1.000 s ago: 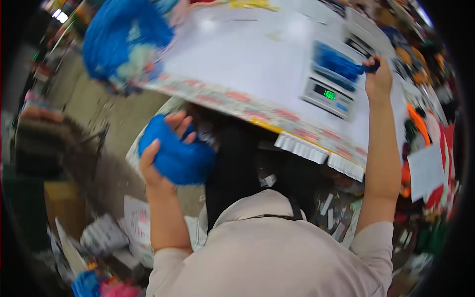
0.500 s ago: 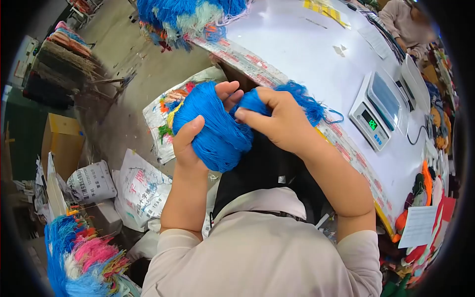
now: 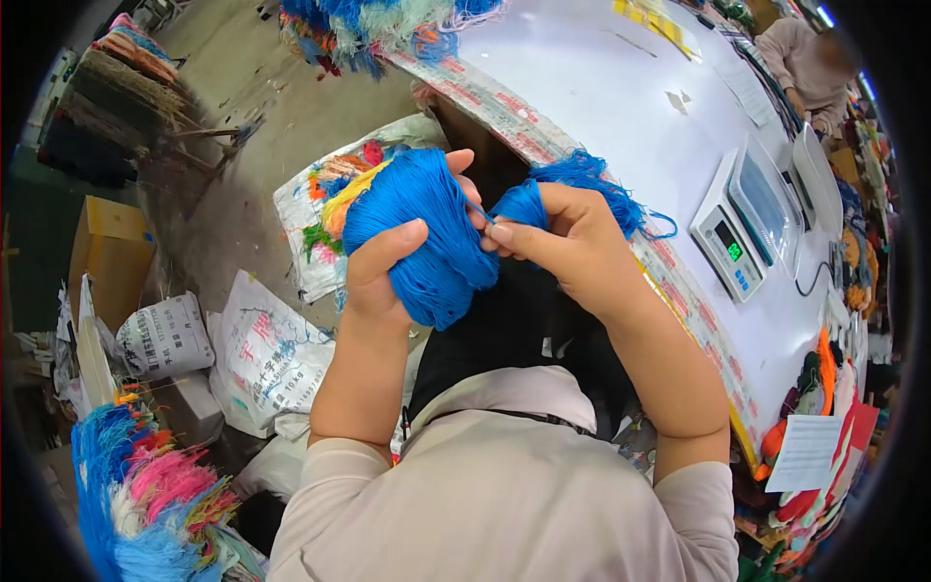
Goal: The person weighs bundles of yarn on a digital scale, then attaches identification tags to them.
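A thick hank of blue thread (image 3: 417, 228) lies in my left hand (image 3: 380, 276), whose thumb crosses its front while the fingertips show behind its far edge. My right hand (image 3: 582, 242) pinches a smaller bunch of the same blue thread (image 3: 521, 204), thumb against fingers. Between the two hands, a thin strand runs from the hank to the right fingertips. Beyond my right hand, loose blue thread ends (image 3: 592, 184) spread over the edge of the white table (image 3: 601, 87). Both hands are above my lap, beside that edge.
A digital scale (image 3: 732, 238) with green digits stands on the table to the right. Another person (image 3: 800, 68) is at the far right. White printed sacks (image 3: 267, 354) lie on the left, near a cardboard box (image 3: 112, 257). Colourful thread bundles (image 3: 175, 480) hang at lower left.
My right hand has moved slightly right and down, away from the hank, and a strand now shows between the hands. The scale's digits have changed. The whole view has shifted slightly.
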`<state>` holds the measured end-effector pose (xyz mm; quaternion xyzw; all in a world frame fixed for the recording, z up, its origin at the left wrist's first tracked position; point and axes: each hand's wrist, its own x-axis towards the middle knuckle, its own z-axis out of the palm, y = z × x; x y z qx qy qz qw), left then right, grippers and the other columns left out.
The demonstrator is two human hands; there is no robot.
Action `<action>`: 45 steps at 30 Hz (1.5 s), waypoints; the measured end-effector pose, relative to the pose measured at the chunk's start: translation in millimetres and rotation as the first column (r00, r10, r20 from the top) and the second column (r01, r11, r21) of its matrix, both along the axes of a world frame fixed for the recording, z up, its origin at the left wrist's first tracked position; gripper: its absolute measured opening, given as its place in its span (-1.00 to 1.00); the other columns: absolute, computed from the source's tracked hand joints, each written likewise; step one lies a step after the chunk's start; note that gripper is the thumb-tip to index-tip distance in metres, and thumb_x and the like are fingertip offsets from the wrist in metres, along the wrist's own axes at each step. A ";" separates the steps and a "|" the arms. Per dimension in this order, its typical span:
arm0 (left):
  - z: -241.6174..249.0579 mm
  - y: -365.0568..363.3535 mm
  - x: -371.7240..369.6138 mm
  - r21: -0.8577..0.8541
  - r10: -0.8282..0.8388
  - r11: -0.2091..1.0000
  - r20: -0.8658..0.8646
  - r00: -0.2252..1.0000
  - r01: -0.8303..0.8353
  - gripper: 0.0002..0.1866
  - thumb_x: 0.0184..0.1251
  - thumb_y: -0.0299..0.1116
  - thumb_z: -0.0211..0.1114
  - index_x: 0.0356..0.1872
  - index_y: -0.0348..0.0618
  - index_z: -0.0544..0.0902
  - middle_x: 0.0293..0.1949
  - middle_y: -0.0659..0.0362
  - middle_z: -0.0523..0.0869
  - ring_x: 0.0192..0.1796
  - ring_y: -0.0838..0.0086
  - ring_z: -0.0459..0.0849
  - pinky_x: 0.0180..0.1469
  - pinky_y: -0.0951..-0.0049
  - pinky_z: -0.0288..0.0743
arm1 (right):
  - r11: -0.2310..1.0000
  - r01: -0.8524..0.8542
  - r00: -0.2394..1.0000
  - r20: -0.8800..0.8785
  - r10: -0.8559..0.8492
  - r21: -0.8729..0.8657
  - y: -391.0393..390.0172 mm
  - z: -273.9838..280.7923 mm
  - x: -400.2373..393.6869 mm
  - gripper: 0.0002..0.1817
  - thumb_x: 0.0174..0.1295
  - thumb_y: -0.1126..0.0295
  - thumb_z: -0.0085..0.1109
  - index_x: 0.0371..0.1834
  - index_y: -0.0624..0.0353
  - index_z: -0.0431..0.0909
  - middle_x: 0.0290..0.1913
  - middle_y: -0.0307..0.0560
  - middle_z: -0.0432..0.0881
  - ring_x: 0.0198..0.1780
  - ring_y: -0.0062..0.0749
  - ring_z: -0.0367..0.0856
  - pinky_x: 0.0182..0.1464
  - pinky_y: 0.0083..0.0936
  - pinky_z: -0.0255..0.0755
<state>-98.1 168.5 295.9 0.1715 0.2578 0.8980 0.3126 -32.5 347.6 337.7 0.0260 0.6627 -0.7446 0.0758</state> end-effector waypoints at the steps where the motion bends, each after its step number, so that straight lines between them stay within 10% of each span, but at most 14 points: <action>1: 1.3 0.0 0.8 0.001 0.000 1.000 0.000 1.000 0.000 -0.21 0.03 -0.29 0.31 0.31 -0.44 0.27 0.00 -0.03 0.55 0.03 0.27 0.60 0.11 0.25 0.51 | 0.998 0.018 1.000 0.001 -0.018 -0.054 -1.4 0.3 0.1 -0.92 0.20 0.46 0.25 -0.36 0.24 0.62 -0.32 -0.23 0.62 -0.28 -0.63 0.53 -0.20 -0.63 0.39; 10: 7.2 -9.1 9.3 -0.100 0.032 0.995 0.016 0.999 -0.030 -0.20 0.01 -0.28 0.32 0.31 -0.46 0.27 -0.19 0.03 0.60 -0.12 0.31 0.63 0.10 0.27 0.51 | 0.999 -0.033 0.996 -0.084 0.036 0.032 -7.3 11.5 -0.1 -0.88 0.24 0.40 0.22 -0.33 0.24 0.60 -0.43 -0.22 0.61 -0.34 -0.60 0.55 -0.28 -0.67 0.39; 15: -38.5 -34.3 23.0 0.618 -0.402 0.734 0.060 0.914 0.282 -0.45 0.15 -0.28 0.32 0.14 -0.32 0.43 -0.48 0.24 0.52 -0.45 0.50 0.59 0.24 0.21 0.39 | 0.831 0.278 0.943 -0.027 -0.332 -0.481 83.4 23.2 -44.7 -0.80 0.25 0.43 0.09 -0.15 0.32 0.52 -0.62 -0.29 0.32 -0.65 -0.62 0.27 -0.58 -0.66 0.15; 17: -39.1 -41.1 26.4 0.701 -0.357 0.664 -0.006 0.934 0.259 -0.33 0.20 -0.32 0.30 0.35 -0.18 0.29 0.00 0.07 0.55 -0.46 0.54 0.59 0.25 0.17 0.36 | 0.856 0.514 0.848 -0.186 -0.497 0.053 87.5 21.3 -45.8 -0.80 0.24 0.40 0.10 -0.15 0.27 0.56 -0.61 -0.29 0.31 -0.65 -0.58 0.27 -0.58 -0.64 0.15; 19: -34.4 -50.6 29.8 0.599 -0.258 0.782 0.059 0.964 0.172 -0.10 0.16 -0.33 0.31 0.51 0.00 0.04 0.46 -0.12 0.14 -0.49 0.54 0.58 0.23 0.17 0.38 | 0.637 0.087 0.995 -0.031 -0.100 0.766 40.0 33.3 -29.2 -0.77 0.17 0.34 0.19 -0.19 0.24 0.62 -0.45 -0.09 0.62 -0.42 -0.29 0.61 -0.37 -0.37 0.50; 21: -15.3 -44.4 32.7 0.291 -0.198 0.940 0.048 0.979 0.176 -0.02 0.07 -0.34 0.35 0.52 -0.05 -0.02 0.47 -0.17 0.10 -0.50 0.54 0.59 0.17 0.23 0.45 | 0.251 -0.195 0.946 0.115 0.302 0.948 -17.9 42.7 2.8 -0.80 0.11 0.37 0.21 -0.21 0.15 0.69 -0.31 0.13 0.68 -0.17 -0.04 0.69 -0.14 -0.26 0.57; 23: -8.3 -38.1 42.2 -0.084 -0.166 0.983 -0.025 0.986 0.163 -0.03 -0.05 -0.43 0.35 0.47 -0.20 0.06 0.29 -0.10 0.39 -0.52 0.53 0.57 -0.15 0.42 0.55 | 0.380 -0.190 0.931 0.043 0.363 0.905 -55.0 45.7 29.6 -0.90 -0.05 0.44 0.27 -0.48 0.21 0.68 -0.36 0.08 0.69 -0.26 -0.08 0.70 -0.21 -0.26 0.57; 26: -13.2 -29.2 59.9 -0.279 -0.262 0.934 -0.121 0.957 0.221 -0.18 -0.06 -0.50 0.30 0.35 -0.31 0.23 -0.03 0.02 0.61 -0.56 0.52 0.54 -0.38 0.54 0.48 | 0.349 0.022 0.951 -0.128 0.282 0.937 -64.9 35.5 63.1 -0.77 0.01 0.54 0.18 -0.23 0.36 0.48 -0.29 0.15 0.62 -0.20 0.02 0.63 -0.22 -0.27 0.53; 30: -44.0 -23.7 74.4 -0.213 -0.297 0.928 0.072 0.952 0.305 -0.60 0.18 -0.42 0.20 0.06 -0.32 0.45 -0.29 0.05 0.63 -0.55 0.52 0.52 -0.39 0.61 0.43 | 0.529 0.315 0.923 -0.383 0.021 0.788 -61.8 0.1 108.0 -0.84 0.08 0.53 0.18 -0.34 0.30 0.40 -0.28 0.11 0.58 -0.21 -0.08 0.62 -0.22 -0.32 0.50; 32: -34.6 -6.6 91.8 -0.340 -0.236 0.910 0.042 0.971 0.236 -0.87 0.35 -0.40 0.12 -0.19 -0.22 0.52 -0.48 0.23 0.56 -0.55 0.59 0.47 -0.34 0.56 0.40 | 0.875 0.372 0.925 -0.206 -0.321 0.308 -56.5 -17.5 127.6 -0.91 0.19 0.48 0.18 -0.33 0.25 0.48 -0.33 0.04 0.58 -0.29 -0.21 0.61 -0.23 -0.41 0.48; 34: -41.1 11.3 105.5 -0.363 -0.155 0.922 -0.030 0.987 0.134 -0.87 0.35 -0.41 0.14 -0.20 -0.25 0.53 -0.49 0.21 0.57 -0.54 0.55 0.47 -0.29 0.51 0.40 | 0.656 0.697 0.701 -0.468 -0.538 0.291 -50.5 -65.7 153.7 -0.92 0.29 0.44 0.15 -0.32 0.20 0.55 -0.37 -0.08 0.60 -0.32 -0.40 0.60 -0.24 -0.50 0.46; 37: -53.5 19.3 104.4 -0.398 -0.116 0.912 -0.015 0.993 0.100 -0.88 0.30 -0.45 0.22 -0.20 -0.25 0.54 -0.47 0.16 0.61 -0.54 0.51 0.50 -0.26 0.48 0.42 | 0.284 0.957 0.278 -0.088 -0.956 -0.064 -3.2 -126.0 208.0 -0.84 0.30 0.37 0.19 -0.16 0.20 0.60 -0.25 -0.22 0.65 -0.29 -0.63 0.53 -0.20 -0.62 0.40; 40: -57.0 30.1 106.1 -0.398 -0.115 0.913 -0.026 0.993 0.095 -0.87 0.28 -0.49 0.25 -0.18 -0.23 0.56 -0.44 0.14 0.64 -0.51 0.50 0.53 -0.31 0.53 0.43 | -0.144 0.987 -0.115 0.316 -0.942 -0.069 61.7 -193.0 265.7 -0.75 0.20 0.18 0.32 -0.17 0.04 0.60 -0.33 -0.36 0.56 -0.34 -0.65 0.42 -0.25 -0.60 0.25; 45: -54.3 45.4 109.4 -0.482 -0.075 0.876 -0.101 0.992 0.017 -0.87 0.28 -0.47 0.27 -0.19 -0.21 0.58 -0.40 0.15 0.64 -0.46 0.50 0.54 -0.37 0.60 0.40 | -0.238 0.963 -0.142 0.518 -0.843 -0.124 97.0 -208.0 249.8 -0.78 0.14 0.15 0.39 -0.41 -0.06 0.54 -0.40 -0.43 0.47 -0.34 -0.65 0.32 -0.16 -0.47 0.13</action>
